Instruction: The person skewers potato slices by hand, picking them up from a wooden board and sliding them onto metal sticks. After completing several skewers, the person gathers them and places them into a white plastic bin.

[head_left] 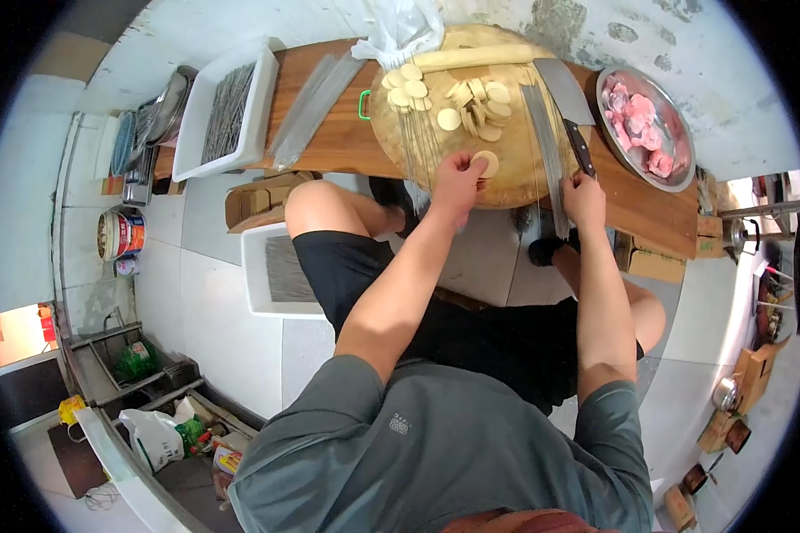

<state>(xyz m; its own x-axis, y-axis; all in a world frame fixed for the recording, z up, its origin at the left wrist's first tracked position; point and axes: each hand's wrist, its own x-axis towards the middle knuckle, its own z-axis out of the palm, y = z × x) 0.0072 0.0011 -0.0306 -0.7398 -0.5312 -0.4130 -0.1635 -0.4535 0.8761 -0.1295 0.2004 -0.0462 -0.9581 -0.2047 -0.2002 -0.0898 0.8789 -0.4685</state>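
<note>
My left grip (459,185) pinches a pale round slice (485,165) over the near part of the round board (516,164); it looks light, soft and easily torn, best held by its rim. My right grip (585,199) curls beside the thin skewers (543,133), whether holding one I cannot tell. My shirt's emblem (399,427) has lettering too small to read.

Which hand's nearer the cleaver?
Right: the right hand is close to the cleaver, by its handle; the left hand is farther left, holding a pale slice.
</note>
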